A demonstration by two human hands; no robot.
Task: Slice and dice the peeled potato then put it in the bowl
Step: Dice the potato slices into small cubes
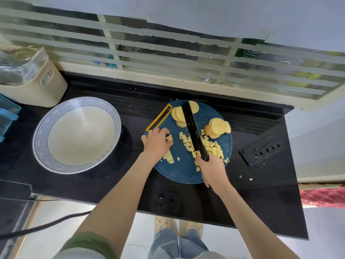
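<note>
Your right hand (212,171) grips the knife (194,128), blade running long-ways away from you, tip a bit left, over the diced potato (211,146) on the board (183,172), prob to herd bits. Left hand (156,143) claws onto a few strips (169,137) so they don't slide. Bowl (76,135) is empty on the left.

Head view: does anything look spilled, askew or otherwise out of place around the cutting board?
Yes. Two small yellow potato cubes lie off the round blue cutting board, on the black countertop to its right, near the black perforated knife sheath. Nothing else stands out.
</note>
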